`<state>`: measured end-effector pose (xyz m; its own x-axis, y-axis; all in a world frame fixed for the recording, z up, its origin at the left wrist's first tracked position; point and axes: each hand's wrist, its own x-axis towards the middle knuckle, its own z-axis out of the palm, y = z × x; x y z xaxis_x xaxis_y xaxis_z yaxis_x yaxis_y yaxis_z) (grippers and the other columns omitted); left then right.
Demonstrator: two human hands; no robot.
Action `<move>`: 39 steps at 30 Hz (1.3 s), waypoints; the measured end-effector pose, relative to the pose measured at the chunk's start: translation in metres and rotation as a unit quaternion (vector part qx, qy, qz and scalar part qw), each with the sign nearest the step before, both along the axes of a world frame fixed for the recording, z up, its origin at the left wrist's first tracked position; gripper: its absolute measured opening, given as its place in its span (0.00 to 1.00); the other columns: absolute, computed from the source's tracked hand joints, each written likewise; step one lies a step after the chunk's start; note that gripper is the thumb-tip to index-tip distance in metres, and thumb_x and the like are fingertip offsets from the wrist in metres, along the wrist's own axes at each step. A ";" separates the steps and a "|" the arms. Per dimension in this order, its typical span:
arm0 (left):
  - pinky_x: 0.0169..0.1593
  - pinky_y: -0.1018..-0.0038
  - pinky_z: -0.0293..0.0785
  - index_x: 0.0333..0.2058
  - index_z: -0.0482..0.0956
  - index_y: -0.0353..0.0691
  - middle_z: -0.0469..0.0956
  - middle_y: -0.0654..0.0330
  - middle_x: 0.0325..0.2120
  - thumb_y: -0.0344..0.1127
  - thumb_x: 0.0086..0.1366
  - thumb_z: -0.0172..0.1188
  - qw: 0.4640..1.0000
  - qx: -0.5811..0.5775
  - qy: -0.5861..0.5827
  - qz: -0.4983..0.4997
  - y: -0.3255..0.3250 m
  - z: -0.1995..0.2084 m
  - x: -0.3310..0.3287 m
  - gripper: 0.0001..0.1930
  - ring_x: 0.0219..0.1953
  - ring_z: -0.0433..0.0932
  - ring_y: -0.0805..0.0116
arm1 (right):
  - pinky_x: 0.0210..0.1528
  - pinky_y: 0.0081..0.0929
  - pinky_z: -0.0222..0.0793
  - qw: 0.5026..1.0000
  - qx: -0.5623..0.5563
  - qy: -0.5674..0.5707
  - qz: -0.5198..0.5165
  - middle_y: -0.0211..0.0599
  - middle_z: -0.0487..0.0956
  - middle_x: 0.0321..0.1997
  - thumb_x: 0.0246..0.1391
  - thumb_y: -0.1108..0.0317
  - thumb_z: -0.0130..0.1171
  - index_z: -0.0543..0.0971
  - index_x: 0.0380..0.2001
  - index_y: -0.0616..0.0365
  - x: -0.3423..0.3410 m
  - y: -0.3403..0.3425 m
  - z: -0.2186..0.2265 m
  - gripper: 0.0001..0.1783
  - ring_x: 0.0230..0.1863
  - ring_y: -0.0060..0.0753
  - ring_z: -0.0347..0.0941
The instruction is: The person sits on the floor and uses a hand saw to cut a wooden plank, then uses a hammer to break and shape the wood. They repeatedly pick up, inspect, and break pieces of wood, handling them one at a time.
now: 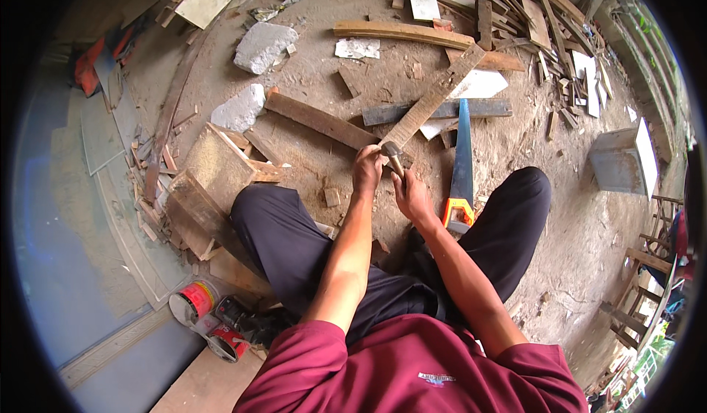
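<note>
My right hand (414, 196) is closed round the handle of a hammer (395, 158), whose head sits close to my left fingertips. My left hand (366, 171) has its fingers pinched together where two boards meet; what they hold, if anything, is hidden. One is a light wooden plank (434, 98) slanting away to the right. The other, a darker brown plank (317, 122), runs off to the left. Just right of my right hand lies a handsaw (462, 155) with a blue blade and an orange handle, between my knees.
A dark beam (471, 109) lies under the light plank. Concrete chunks (264, 47) and a wooden box with sawdust (218, 164) are at the left. Two red cans (195, 300) stand beside my left leg. Scrap wood is piled far right; a pale box (617, 161) stands right.
</note>
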<state>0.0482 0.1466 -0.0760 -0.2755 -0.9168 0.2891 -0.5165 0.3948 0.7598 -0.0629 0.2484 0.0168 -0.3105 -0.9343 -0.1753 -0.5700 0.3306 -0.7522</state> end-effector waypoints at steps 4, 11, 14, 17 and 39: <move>0.50 0.63 0.73 0.35 0.80 0.34 0.79 0.53 0.37 0.26 0.56 0.61 1.000 -0.014 0.016 0.011 0.000 0.001 0.001 0.07 0.42 0.77 0.53 | 0.26 0.53 0.62 0.994 -0.100 -0.043 -0.028 0.62 0.73 0.22 0.62 0.62 0.55 0.70 0.36 0.61 0.006 -0.001 0.010 0.12 0.28 0.70 0.71; 0.49 0.62 0.72 0.34 0.81 0.36 0.79 0.54 0.37 0.27 0.57 0.61 1.000 0.017 -0.003 -0.002 0.001 0.003 0.002 0.06 0.43 0.76 0.53 | 0.26 0.55 0.62 0.999 -0.035 0.002 0.006 0.61 0.74 0.23 0.62 0.63 0.54 0.67 0.37 0.60 0.003 0.000 -0.003 0.12 0.28 0.70 0.71; 0.49 0.63 0.72 0.33 0.81 0.36 0.79 0.54 0.37 0.27 0.57 0.61 1.000 -0.013 0.019 0.007 -0.002 0.000 0.004 0.05 0.42 0.76 0.53 | 0.27 0.56 0.62 0.997 -0.077 -0.013 0.000 0.62 0.74 0.24 0.62 0.62 0.54 0.67 0.37 0.60 0.008 0.000 0.001 0.12 0.29 0.70 0.71; 0.49 0.63 0.73 0.33 0.81 0.35 0.79 0.54 0.37 0.27 0.57 0.60 0.999 0.030 0.016 0.007 0.000 0.001 0.001 0.05 0.42 0.76 0.53 | 0.27 0.56 0.62 0.998 -0.061 0.003 0.014 0.62 0.74 0.24 0.62 0.63 0.54 0.67 0.37 0.61 0.005 0.001 -0.004 0.13 0.29 0.71 0.71; 0.54 0.59 0.68 0.43 0.78 0.41 0.74 0.60 0.46 0.42 0.40 0.76 0.997 0.043 -0.049 0.049 0.001 0.005 0.006 0.29 0.51 0.71 0.55 | 0.23 0.56 0.61 0.998 -0.069 0.008 -0.011 0.63 0.73 0.20 0.63 0.64 0.53 0.66 0.35 0.62 0.008 0.000 -0.017 0.13 0.24 0.70 0.71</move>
